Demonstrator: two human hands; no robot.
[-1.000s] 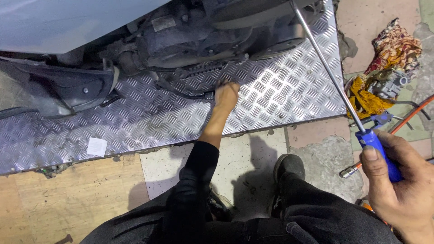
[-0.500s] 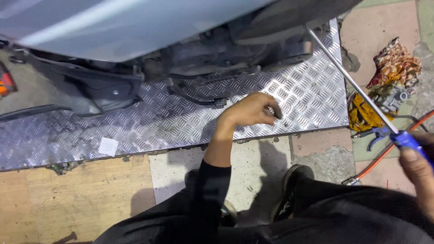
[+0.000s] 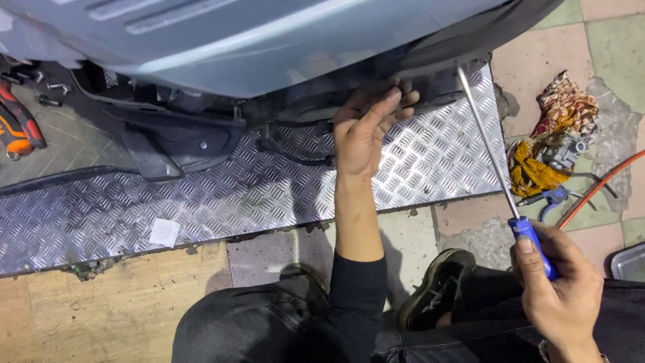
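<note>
Orange-and-black, one tool (image 3: 20,124) lies at the far left on the floor, with a few loose bolts (image 3: 50,94) near it. One chequered metal plate (image 3: 201,202) spans the floor under one pale blue scooter body (image 3: 235,40), whose black underside panel (image 3: 181,144) hangs just above the plate; one small white sticker (image 3: 164,232) sits on the plate's near part. Toward the middle, the left hand (image 3: 366,131), on a dark-sleeved arm, reaches up to the scooter's dark lower edge, its fingers (image 3: 393,101) spread and curled against that edge, holding nothing that shows. One black cable (image 3: 295,158) loops on the plate just left of that hand. Two dark shoes (image 3: 430,296) rest on the tiled floor below. Further right, one long screwdriver (image 3: 490,154) slants up, its tip at the scooter's edge just beside the left hand; the right hand (image 3: 561,292) is wrapped tight around its blue handle (image 3: 531,242). Beyond it lie one patterned rag (image 3: 564,107), one yellow rag (image 3: 527,171), one orange hose (image 3: 598,191) and one metal tray corner (image 3: 631,262).
</note>
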